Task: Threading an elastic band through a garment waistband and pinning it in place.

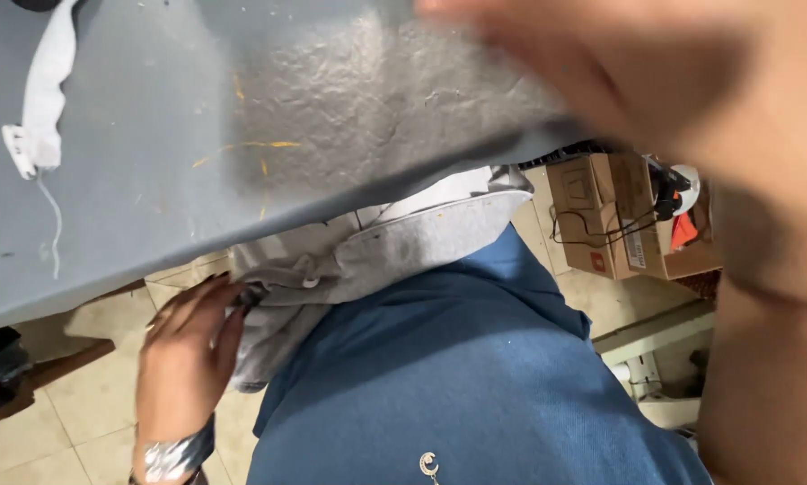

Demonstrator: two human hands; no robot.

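**Gathering grey cloth below the table edge**

Pinching a bunched fold of the grey garment [376, 260], my left hand [188, 346] has its fingers curled shut on the cloth just under the near edge of the grey table [152, 180], above the tiled floor [80, 422]. The garment hangs off that edge and drapes across my lap, against the blue top [457, 377]. I judge it soft, light and limp, so it should sag wherever unsupported; a gathered handful near a seam looks the surest hold. My right hand [601, 63] sweeps blurred over the table's far right part (whether spread or closed I cannot tell). A white scrap [44, 90] lies at the table's far left corner; a cardboard box [610, 216] sits on the floor.
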